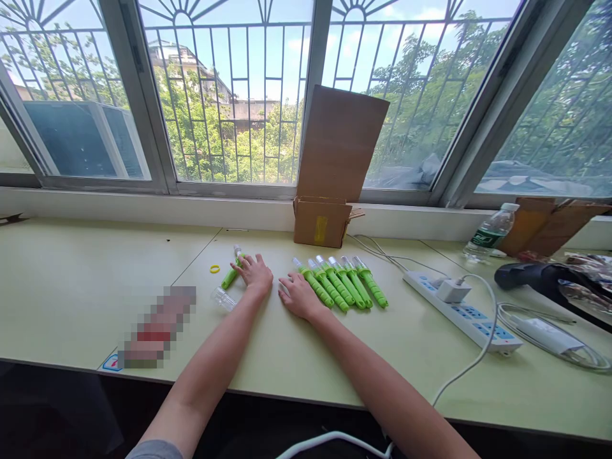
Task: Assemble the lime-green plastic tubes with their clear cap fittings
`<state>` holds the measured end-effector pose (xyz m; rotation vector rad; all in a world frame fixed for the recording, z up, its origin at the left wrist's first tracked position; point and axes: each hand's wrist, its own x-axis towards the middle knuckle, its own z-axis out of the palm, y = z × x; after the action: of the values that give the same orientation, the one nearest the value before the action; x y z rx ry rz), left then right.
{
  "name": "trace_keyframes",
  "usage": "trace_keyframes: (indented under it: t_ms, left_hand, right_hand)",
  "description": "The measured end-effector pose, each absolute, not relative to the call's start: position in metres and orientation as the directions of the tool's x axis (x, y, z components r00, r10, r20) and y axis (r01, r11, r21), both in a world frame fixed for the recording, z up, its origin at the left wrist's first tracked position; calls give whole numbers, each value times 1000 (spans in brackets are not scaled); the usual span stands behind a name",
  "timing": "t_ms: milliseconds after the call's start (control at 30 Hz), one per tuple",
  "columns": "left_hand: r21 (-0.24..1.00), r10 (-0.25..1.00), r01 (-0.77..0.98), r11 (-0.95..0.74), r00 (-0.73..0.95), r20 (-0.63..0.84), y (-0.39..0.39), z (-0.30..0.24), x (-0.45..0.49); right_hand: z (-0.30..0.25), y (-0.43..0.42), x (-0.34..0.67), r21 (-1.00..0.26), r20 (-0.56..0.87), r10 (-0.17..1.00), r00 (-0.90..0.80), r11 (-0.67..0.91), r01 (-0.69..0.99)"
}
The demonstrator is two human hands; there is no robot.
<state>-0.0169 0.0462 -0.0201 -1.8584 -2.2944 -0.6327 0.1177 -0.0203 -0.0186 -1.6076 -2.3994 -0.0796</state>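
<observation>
My left hand [257, 275] lies low over the table with its fingers spread. Its fingertips reach the edge of a single green stick [230, 275] with a clear tip, which lies slanted. Just below that stick is a clear plastic tube-like piece [223, 298], partly behind my left forearm. A small yellow ring [215, 269] rests to the left. My right hand [299, 296] is flat, fingers pointing left and apart, beside the nearest of several green ribbed sticks [340, 284] with clear tips laid in a slanted row. Whether it touches that stick, I cannot tell.
An open cardboard box [321, 220] stands at the back by the window. To the right are a white power strip [461, 312] with cables, a charger [549, 335], a water bottle [492, 233] and a black curved object [530, 280]. A blurred-out patch [160, 328] covers something at left.
</observation>
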Motion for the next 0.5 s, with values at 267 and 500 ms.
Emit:
trace_keyframes:
  t_ms: [267, 500]
  left_hand:
    - [239, 916, 967, 86, -171, 362, 45, -18, -15]
    - [216, 908, 972, 91, -170, 383, 45, -18, -14]
  right_hand:
    - [-21, -19, 119, -120, 225, 908, -353, 385, 915]
    - [-22, -17, 119, -123, 217, 911, -352, 383, 915]
